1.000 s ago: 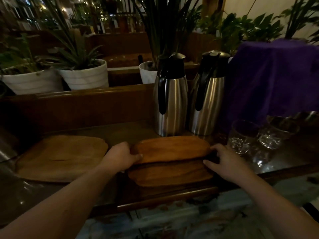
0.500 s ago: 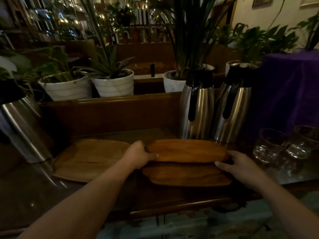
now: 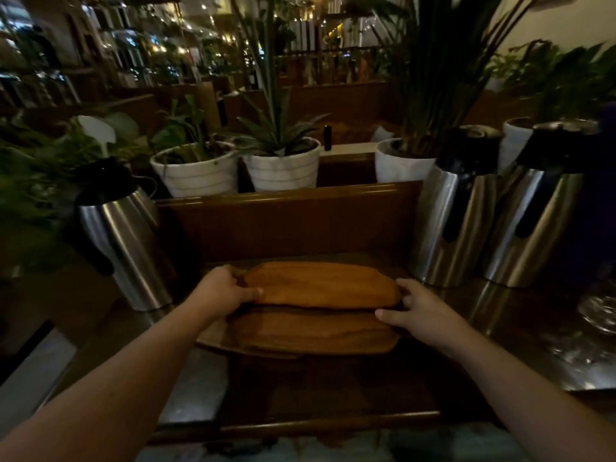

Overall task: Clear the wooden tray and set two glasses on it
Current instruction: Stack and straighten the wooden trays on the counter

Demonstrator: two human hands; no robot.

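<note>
Two oval wooden trays are stacked on the dark counter. The upper tray (image 3: 320, 285) is held at both ends: my left hand (image 3: 225, 288) grips its left end and my right hand (image 3: 416, 305) grips its right end. Its front edge sits slightly above the lower tray (image 3: 310, 335). Beneath the lower tray, at its left, the rim of a lighter wooden board (image 3: 213, 338) shows. A clear glass (image 3: 600, 311) stands at the far right edge, partly cut off by the frame.
One steel thermos jug (image 3: 123, 238) stands left of the trays, two more (image 3: 456, 211) (image 3: 533, 208) stand to the right. Behind a wooden partition (image 3: 283, 208) are white plant pots (image 3: 283, 165). The counter's front rail (image 3: 300, 425) runs below.
The stacked trays have moved left with both hands, now lying over the lighter board. The view has swung left, bringing the left thermos jug fully in and pushing the glasses to the edge.
</note>
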